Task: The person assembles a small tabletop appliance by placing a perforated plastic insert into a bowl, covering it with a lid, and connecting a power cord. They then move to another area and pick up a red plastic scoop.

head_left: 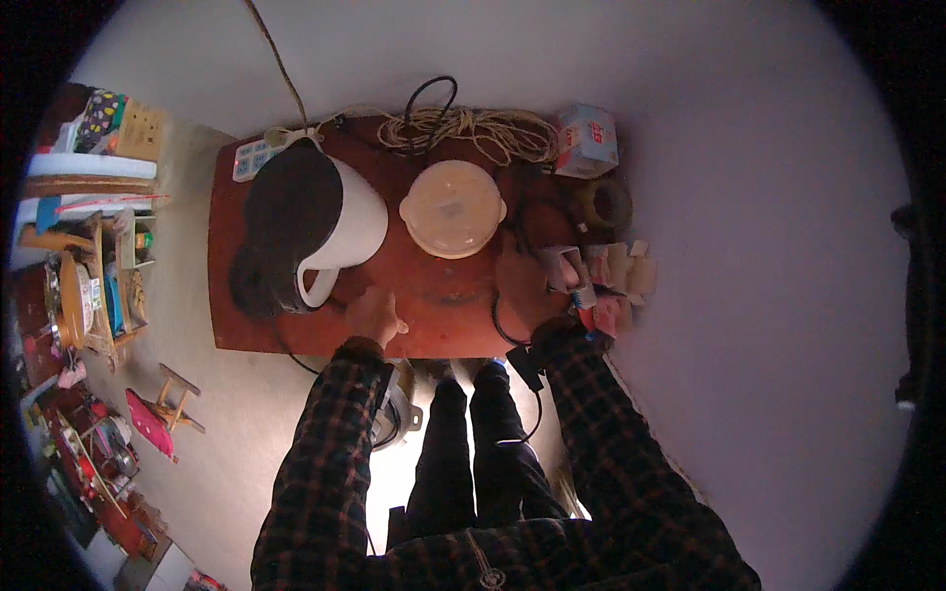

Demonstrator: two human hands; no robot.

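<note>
At frame centre, left hand rests loosely curled, empty, on the red surface beside a white jug; right hand grips a small pink-white carton. Lidded round container, contents hidden.

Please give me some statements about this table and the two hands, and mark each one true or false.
1. The lidded bowl stands right of the white jug. True.
2. The left hand grips the jug's handle. False: it rests on the table, near the handle.
3. A coil of rope lies at the table's far edge. True.
4. The right hand lies on the bowl's lid. False: it is beside the small packets, apart from the bowl.
</note>
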